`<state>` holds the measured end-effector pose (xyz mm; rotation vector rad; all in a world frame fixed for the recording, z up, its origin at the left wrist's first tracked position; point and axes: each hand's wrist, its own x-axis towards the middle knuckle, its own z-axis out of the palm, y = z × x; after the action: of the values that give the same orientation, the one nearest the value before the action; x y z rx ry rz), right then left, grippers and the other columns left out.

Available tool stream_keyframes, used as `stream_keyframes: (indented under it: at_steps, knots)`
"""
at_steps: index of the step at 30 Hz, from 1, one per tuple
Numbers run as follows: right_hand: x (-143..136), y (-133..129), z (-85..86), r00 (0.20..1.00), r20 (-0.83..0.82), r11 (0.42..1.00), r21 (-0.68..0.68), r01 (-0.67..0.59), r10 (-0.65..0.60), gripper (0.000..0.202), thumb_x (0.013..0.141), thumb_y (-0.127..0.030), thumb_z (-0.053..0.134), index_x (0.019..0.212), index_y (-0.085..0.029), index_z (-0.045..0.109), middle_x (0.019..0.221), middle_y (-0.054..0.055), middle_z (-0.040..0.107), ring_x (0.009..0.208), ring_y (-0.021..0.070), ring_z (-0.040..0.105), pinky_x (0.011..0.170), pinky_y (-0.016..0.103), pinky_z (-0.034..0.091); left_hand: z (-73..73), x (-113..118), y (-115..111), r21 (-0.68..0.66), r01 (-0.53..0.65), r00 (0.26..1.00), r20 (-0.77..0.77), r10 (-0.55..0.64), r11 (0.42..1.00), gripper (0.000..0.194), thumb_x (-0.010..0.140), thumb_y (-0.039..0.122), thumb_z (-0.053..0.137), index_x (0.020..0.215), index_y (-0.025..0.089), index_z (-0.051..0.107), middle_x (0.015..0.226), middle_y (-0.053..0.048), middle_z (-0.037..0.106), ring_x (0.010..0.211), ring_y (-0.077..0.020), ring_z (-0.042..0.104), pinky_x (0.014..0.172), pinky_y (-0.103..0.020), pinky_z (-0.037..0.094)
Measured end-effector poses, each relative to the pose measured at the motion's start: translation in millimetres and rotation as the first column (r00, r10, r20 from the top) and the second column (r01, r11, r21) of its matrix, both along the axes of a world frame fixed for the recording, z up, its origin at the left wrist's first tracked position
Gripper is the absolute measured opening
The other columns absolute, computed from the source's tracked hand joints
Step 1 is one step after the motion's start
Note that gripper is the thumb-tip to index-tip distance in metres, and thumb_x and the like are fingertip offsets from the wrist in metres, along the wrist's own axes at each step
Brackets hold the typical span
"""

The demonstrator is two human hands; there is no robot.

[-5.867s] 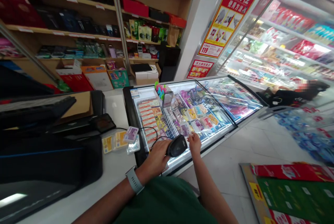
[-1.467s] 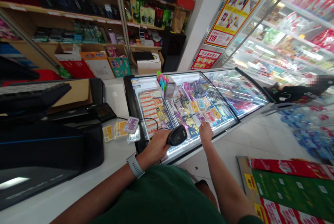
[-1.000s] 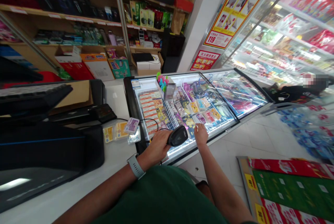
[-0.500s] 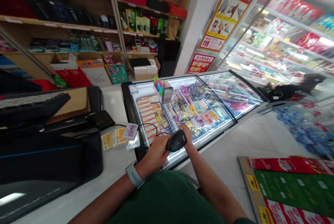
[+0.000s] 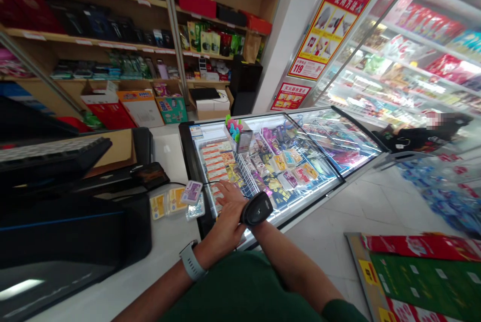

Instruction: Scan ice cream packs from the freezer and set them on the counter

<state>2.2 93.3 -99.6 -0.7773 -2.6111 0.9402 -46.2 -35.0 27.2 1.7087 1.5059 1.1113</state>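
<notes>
My left hand, with a light watch band at the wrist, is closed round a black barcode scanner. Behind the scanner my right forearm crosses over, and my right hand reaches leftward with its fingers stretched out, above the glass-topped freezer. No object shows in it. To its left, several small flat clear packs lie at the counter's edge, among them a yellow-labelled pack and a purple-labelled pack on top. A black cable runs past these packs toward my hands.
On the white counter stand a keyboard and a dark machine. Boxed and bagged goods fill the freezer. At the right a person is beside lit shelves, and a low display is near me.
My right hand has moved left, passing behind the scanner toward the packs, with its fingers now spread. My left hand still holds the scanner, turned slightly. The view has shifted a little.
</notes>
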Motion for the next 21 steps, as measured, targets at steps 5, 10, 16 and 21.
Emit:
stream_keyframes:
  at_steps: [5, 10, 16, 21]
  knots:
    - [-28, -19, 0.0, 0.985, -0.025, 0.984, 0.059, -0.169, 0.171, 0.072, 0.078, -0.027, 0.068, 0.142, -0.035, 0.037, 0.151, -0.002, 0.032, 0.139, 0.0253, 0.027, 0.112, 0.040, 0.027, 4.7, -3, -6, -0.014, 0.011, 0.999, 0.047, -0.011, 1.000, 0.052, 0.082, 0.013, 0.051, 0.133, 0.022, 0.046, 0.132, -0.011, 0.054, 0.122, -0.0250, 0.048, 0.107, -0.050, 0.035]
    - [-54, -30, 8.5, 0.985, -0.013, 0.985, 0.045, -0.169, 0.170, 0.062, 0.083, -0.031, 0.064, 0.140, -0.030, 0.040, 0.149, 0.002, 0.036, 0.135, 0.0245, 0.033, 0.109, 0.039, 0.031, 10.7, -10, -12, -0.065, 0.004, 0.999, 0.051, -0.001, 0.998, 0.053, 0.083, 0.013, 0.050, 0.135, 0.022, 0.044, 0.133, -0.010, 0.054, 0.123, -0.0239, 0.048, 0.108, -0.047, 0.035]
    - [-77, -35, 5.9, 0.989, 0.025, 0.989, 0.037, -0.146, 0.145, 0.064, 0.085, -0.033, 0.063, 0.142, -0.021, 0.035, 0.147, 0.009, 0.037, 0.134, 0.0244, 0.030, 0.107, 0.042, 0.029, 8.7, -17, -15, -0.063, -0.012, 0.999, 0.052, 0.015, 0.998, 0.054, 0.082, 0.012, 0.051, 0.135, 0.021, 0.044, 0.134, -0.011, 0.053, 0.124, -0.0227, 0.047, 0.110, -0.044, 0.034]
    - [-80, -34, 7.4, 0.992, 0.052, 0.992, 0.030, -0.121, 0.119, 0.062, 0.081, -0.031, 0.067, 0.137, -0.018, 0.043, 0.138, 0.009, 0.046, 0.126, 0.0252, 0.040, 0.103, 0.035, 0.032, 7.1, -20, -16, -0.073, -0.022, 0.998, 0.059, 0.027, 0.997, 0.053, 0.082, 0.013, 0.050, 0.134, 0.021, 0.045, 0.132, -0.010, 0.054, 0.123, -0.0231, 0.048, 0.109, -0.045, 0.034]
